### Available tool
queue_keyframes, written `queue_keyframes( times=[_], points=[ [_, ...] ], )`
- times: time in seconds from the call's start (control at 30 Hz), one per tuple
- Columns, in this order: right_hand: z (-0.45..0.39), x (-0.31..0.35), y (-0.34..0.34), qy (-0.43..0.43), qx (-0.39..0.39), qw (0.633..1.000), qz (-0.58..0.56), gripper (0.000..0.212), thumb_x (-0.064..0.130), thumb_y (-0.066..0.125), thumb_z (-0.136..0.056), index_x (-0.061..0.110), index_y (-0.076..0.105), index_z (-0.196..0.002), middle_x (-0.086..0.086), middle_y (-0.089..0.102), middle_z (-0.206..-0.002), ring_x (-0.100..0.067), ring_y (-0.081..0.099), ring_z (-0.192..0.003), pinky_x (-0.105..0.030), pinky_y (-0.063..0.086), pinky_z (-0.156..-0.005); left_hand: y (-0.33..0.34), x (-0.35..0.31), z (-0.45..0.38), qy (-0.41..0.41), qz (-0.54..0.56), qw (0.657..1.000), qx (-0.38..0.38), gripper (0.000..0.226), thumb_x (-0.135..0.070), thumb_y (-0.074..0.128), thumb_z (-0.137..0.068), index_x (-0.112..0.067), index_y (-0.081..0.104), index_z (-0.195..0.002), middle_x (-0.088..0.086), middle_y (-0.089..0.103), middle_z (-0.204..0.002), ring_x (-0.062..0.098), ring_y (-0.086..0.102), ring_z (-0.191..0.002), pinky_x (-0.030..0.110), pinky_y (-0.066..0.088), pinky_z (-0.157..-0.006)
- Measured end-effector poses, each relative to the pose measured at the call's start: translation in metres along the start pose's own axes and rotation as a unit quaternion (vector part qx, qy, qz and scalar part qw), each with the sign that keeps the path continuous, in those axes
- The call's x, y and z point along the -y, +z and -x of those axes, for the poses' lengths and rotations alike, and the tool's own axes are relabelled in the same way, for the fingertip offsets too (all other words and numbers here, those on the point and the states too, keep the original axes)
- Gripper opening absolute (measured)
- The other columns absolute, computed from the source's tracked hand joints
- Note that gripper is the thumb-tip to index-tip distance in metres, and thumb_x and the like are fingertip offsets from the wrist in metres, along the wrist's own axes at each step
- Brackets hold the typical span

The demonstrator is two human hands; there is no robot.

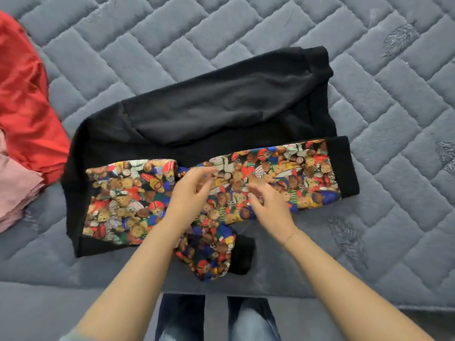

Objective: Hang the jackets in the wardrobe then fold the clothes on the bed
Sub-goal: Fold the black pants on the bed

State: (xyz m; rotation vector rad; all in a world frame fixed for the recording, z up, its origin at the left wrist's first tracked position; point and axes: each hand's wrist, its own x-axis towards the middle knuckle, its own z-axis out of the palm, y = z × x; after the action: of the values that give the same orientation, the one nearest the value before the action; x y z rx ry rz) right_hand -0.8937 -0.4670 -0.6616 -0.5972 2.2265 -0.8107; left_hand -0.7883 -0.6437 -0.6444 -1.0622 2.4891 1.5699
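The black sweater [221, 112] lies flat on the bed [369, 70], spread crosswise in front of the person, with its plain black back panel uppermost on the far side. A panel printed with teddy bears [123, 200] covers the near left portion of the garment, and one printed sleeve [290, 178] is laid across toward the right, ending in a black ribbed cuff [344, 166]. A second printed sleeve [209, 252] hangs toward the near edge of the bed, ending in its own black cuff [242, 254]. Both hands are positioned over the middle of the printed area, close together but apart. The left hand [190, 190] is held with fingers loosely extended and slightly spread, gripping nothing (motion blur obscures the fingertips, so contact with the fabric cannot be confirmed). The right hand [268, 205] is likewise relaxed with fingers extended, palm down over the base of the right-laid sleeve, holding nothing; a thin bracelet [290, 235] sits on its wrist. The bed is covered by a grey quilted bedspread stitched in a brick-like pattern. At the left edge lies a red garment [22, 99], with pink folded clothes [17, 190] just beside it on the near side. Below the bed edge, the person's legs in blue jeans [246, 318] are visible.
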Motion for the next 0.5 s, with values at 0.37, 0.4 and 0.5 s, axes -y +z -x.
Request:
queue_keyframes(
  times=[0.37, 0.4, 0.5],
  points=[
    [0.076, 0.074, 0.161, -0.019, 0.061, 0.992, 0.112, 0.082, 0.063, 0.061, -0.083, 0.021, 0.036, -0.148, 0.007, 0.018, -0.16, -0.012, 0.014, -0.146, -0.037, 0.009, -0.121, -0.143, 0.162, 0.126, -0.293, -0.089, 0.909, -0.283, 0.05, -0.019, 0.073, -0.086, -0.005, 0.053, -0.13, 0.018, 0.053, -0.128, 0.036, 0.042, -0.125, 0.046, 0.032, -0.106],
    [0.083, 0.075, 0.167, -0.04, 0.038, 0.988, 0.144, 0.079, 0.058, 0.065, -0.083, 0.017, 0.04, -0.146, 0.002, 0.02, -0.16, -0.017, 0.016, -0.147, -0.039, 0.011, -0.121, -0.149, 0.175, 0.13, -0.305, -0.075, 0.916, -0.249, 0.055, -0.023, 0.074, -0.085, -0.005, 0.052, -0.132, 0.019, 0.052, -0.129, 0.036, 0.043, -0.126, 0.048, 0.033, -0.106],
    [0.092, 0.074, 0.184, -0.026, -0.029, 0.976, 0.216, 0.063, 0.034, 0.078, -0.08, 0.006, 0.056, -0.132, -0.012, 0.038, -0.151, -0.032, 0.034, -0.14, -0.047, 0.029, -0.116, -0.158, 0.201, 0.138, -0.264, -0.058, 0.95, -0.158, 0.052, -0.027, 0.076, -0.085, -0.006, 0.057, -0.128, 0.016, 0.052, -0.123, 0.032, 0.046, -0.121, 0.045, 0.038, -0.104]
  ],
)
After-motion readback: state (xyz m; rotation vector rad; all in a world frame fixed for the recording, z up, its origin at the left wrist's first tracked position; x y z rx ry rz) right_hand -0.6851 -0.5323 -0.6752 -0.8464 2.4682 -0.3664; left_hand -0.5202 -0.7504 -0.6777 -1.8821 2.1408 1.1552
